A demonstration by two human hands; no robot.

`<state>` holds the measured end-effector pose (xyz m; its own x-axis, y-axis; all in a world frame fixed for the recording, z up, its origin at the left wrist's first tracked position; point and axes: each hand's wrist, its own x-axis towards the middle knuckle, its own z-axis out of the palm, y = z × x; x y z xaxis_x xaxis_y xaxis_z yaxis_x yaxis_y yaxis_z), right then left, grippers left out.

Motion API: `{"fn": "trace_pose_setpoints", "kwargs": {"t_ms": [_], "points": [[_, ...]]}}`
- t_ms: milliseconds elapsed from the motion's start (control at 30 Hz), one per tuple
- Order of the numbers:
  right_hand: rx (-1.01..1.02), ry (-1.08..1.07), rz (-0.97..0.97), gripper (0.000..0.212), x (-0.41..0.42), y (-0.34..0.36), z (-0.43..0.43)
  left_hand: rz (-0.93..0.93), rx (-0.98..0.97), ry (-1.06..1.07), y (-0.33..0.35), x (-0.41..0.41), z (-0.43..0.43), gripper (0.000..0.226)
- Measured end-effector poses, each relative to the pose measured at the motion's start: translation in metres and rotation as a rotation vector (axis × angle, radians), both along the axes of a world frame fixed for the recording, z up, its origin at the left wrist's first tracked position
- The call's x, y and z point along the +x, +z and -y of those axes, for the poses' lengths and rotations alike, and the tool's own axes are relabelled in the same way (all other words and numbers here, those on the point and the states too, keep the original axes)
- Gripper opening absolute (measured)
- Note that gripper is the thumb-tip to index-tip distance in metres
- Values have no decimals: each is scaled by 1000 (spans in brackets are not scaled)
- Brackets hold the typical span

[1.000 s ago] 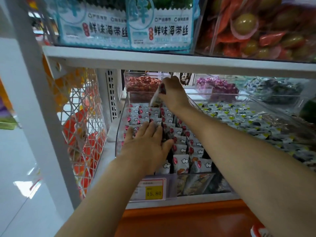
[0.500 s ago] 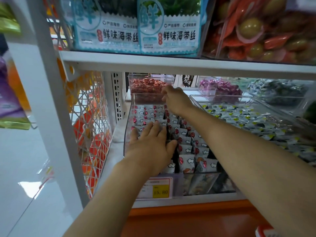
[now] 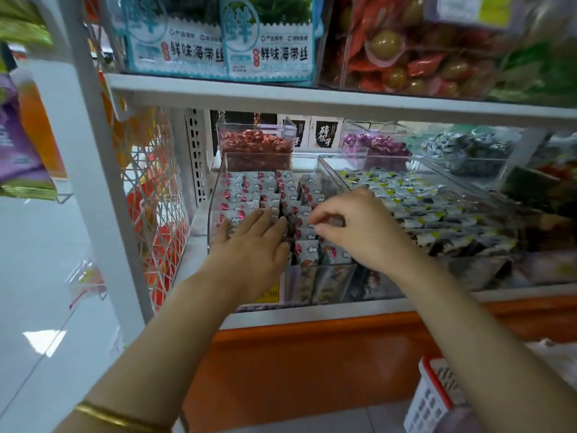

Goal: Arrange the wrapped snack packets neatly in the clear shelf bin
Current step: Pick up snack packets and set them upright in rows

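- The fingers (image 3: pixel 315 218) of the right hand (image 3: pixel 359 226) curl narrow, thumb and forefinger pinching at the top edge of one of the wrapped snack packets (image 3: pixel 307 234) in the right-hand row of the clear shelf bin (image 3: pixel 327 165).
- The left hand (image 3: pixel 253 245) lies flat, fingers stretched wide and together, palm down on the left rows of packets, pressing on their tops.
- The silver packets, printed with red dots and white clouds, stand on edge in close rows from the front wall of the bin to its back; a dark gap runs between the two hands.
- A yellow price tag (image 3: pixel 270 293) shows on the bin's front, partly hidden behind the left wrist.
- A gold bangle (image 3: pixel 118 417) circles the left forearm.
- Just to the right, a second clear bin (image 3: pixel 468 195) holds packets with yellow-green marks.
- Behind, smaller tubs hold red sweets (image 3: pixel 254 143) and purple sweets (image 3: pixel 373 143).
- On the white shelf (image 3: pixel 312 98) above stand blue-and-white bags with Chinese lettering (image 3: pixel 218 42).
- A red-rimmed white basket (image 3: pixel 431 398) sits on the floor at lower right.
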<state>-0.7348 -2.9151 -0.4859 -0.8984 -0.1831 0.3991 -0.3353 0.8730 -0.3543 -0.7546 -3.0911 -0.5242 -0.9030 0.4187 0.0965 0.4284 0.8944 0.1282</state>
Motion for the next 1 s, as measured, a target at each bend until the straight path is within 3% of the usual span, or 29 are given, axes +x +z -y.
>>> {"fn": "trace_pose_setpoints", "kwargs": {"t_ms": [133, 267, 433, 567, 667, 733, 867, 1000], "points": [[356, -61, -54, 29, -4, -13, 8, -9, -48, 3, -2, -1, 1, 53], [353, -15, -101, 18, -8, -17, 10, -20, -44, 1, -3, -3, 1, 53], [-168, 62, -62, 8, 2, -2, -10, 0, 97, -13, 1, -4, 0, 52], [-682, 49, -115, 10, 13, 4, -29, -30, 474, -80, 16, 3, -8, 46], [-1028, 50, -98, 13, 18, 2, -31, 14, 706, -211, 28, 13, -15, 21], [-1221, 67, -54, 15, 19, 1, -30, 79, 832, -187, 31, 17, -16, 12], [-1500, 103, 54, 17, 19, -3, -27, 264, 1135, -62, 30, 15, -18, 18], [-1601, 155, 126, 18, 18, -4, -24, 451, 1467, -50, 34, 15, -20, 19]]}}
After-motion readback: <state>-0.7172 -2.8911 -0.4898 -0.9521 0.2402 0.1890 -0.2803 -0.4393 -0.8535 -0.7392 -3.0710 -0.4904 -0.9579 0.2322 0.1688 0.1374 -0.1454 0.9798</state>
